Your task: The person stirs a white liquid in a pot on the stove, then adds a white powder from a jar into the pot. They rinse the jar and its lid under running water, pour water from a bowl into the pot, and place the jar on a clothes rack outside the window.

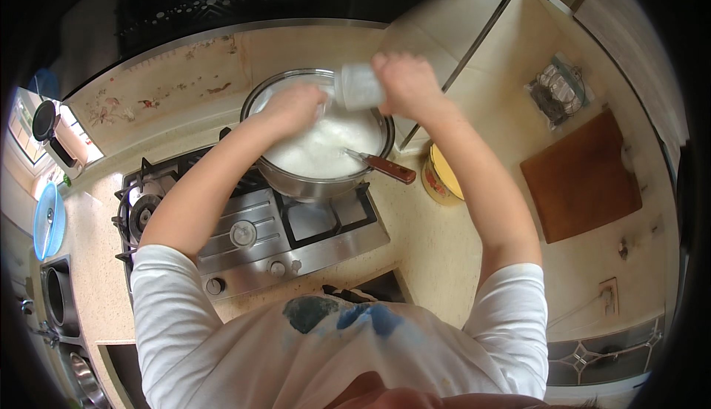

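Observation:
A large stainless steel pot point(311, 185) stands on the gas stove, holding foamy white liquid point(328, 151). A utensil with a brown handle point(391, 169) leans out over the pot's right rim, its metal end in the liquid. My right hand point(408, 84) grips a clear, whitish container point(361, 87), tilted on its side above the pot's upper right rim. Over the upper left part of the pot is my left hand point(294, 110), fingers curled near the container's mouth; motion blur hides whether a small pale thing is between the fingertips.
Around the pot lies the gas stove point(333, 248) with black grates. A yellow tin point(442, 178) stands right of it, beneath my right forearm. Farther right are a brown cutting board point(583, 178) and a bagged cable point(558, 92). At far left are a blue basket point(50, 220) and a sink point(61, 298).

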`<action>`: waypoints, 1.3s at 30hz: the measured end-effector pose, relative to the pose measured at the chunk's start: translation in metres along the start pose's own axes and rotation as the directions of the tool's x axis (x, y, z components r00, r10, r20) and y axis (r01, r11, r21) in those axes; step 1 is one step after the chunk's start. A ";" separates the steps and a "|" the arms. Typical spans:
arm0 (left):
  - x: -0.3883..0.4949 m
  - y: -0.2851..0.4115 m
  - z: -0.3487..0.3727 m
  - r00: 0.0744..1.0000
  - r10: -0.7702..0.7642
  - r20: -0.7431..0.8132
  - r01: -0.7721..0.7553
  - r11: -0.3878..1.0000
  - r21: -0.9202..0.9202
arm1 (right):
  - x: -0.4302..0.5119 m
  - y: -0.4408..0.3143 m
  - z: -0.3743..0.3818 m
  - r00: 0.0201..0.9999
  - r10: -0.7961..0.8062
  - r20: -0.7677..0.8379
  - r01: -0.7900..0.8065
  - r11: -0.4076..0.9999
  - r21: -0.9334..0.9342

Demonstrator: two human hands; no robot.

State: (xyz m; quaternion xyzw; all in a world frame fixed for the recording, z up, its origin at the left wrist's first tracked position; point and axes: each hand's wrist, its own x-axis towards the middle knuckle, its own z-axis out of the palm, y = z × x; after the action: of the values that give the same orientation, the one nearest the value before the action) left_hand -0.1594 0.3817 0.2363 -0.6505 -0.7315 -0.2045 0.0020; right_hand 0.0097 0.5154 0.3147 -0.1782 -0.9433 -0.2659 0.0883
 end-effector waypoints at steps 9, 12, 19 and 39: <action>-0.001 -0.006 -0.022 0.931 0.041 -0.364 -0.110 0.979 -0.171 | -0.008 0.009 -0.010 0.977 0.089 -0.196 -0.069 0.992 0.104; -0.005 0.003 -0.008 0.999 0.009 0.041 -0.010 1.000 0.008 | -0.011 -0.007 0.001 0.994 0.000 0.106 -0.001 1.000 0.018; 0.000 -0.014 -0.002 0.989 0.014 -0.146 -0.026 0.997 -0.079 | -0.019 -0.003 0.011 0.990 0.128 0.059 -0.134 0.983 0.126; -0.132 0.041 -0.020 0.928 -0.370 0.045 -0.177 -0.544 -0.820 | -0.075 -0.057 -0.039 0.948 0.317 0.001 0.003 -0.010 1.000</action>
State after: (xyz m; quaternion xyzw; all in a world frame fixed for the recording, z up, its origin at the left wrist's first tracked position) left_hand -0.1056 0.2530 0.2308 -0.1849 -0.2210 -0.8324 -0.4734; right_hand 0.0601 0.4274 0.3014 -0.1382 -0.8111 0.4669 0.3241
